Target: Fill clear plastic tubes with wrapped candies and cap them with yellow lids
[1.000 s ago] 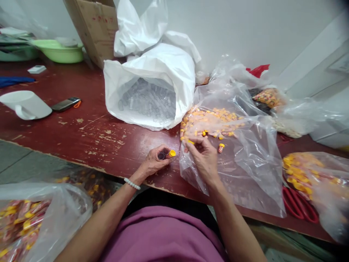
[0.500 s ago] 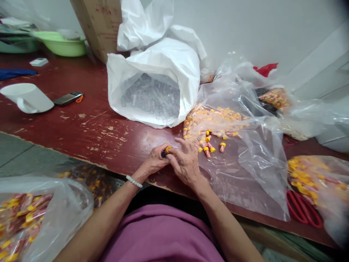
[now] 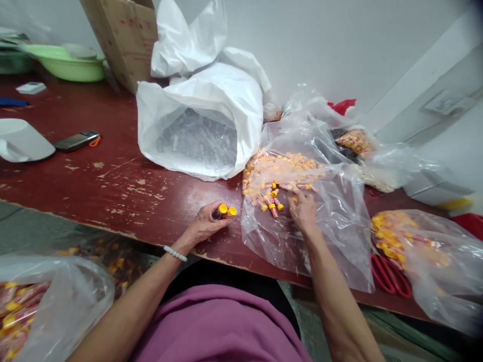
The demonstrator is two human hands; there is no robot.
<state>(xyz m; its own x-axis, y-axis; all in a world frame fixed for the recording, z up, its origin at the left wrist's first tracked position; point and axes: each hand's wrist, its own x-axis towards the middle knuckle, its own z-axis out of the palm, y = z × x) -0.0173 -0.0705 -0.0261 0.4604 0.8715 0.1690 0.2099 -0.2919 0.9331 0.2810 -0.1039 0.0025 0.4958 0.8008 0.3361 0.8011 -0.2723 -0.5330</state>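
Observation:
My left hand (image 3: 206, 221) is closed around small tubes with yellow caps (image 3: 223, 208); two caps show above the fingers. Beside the caps, a dark round tube mouth (image 3: 216, 215) faces up. To the right, my right hand (image 3: 304, 210) reaches down over a clear plastic sheet or bag (image 3: 335, 226). Its bent fingertips are on a small yellow-capped vial, which they partly hide. Left of those fingers lie several loose vials (image 3: 274, 212) with red-and-white bodies and yellow caps. A larger heap of them (image 3: 287, 163) sits behind, partly under the plastic.
A white sack (image 3: 245, 115) of clear empty tubes (image 3: 199, 138) opens toward me on the worn red table (image 3: 113, 186). At left are a white mug (image 3: 26, 141) and a phone (image 3: 77, 141). Red-handled scissors (image 3: 390, 276) and another bag of capped vials (image 3: 400, 239) lie at right.
My right hand has left the left hand and moved right to the loose vials. A second yellow cap now shows in my left hand. The view has shifted right.

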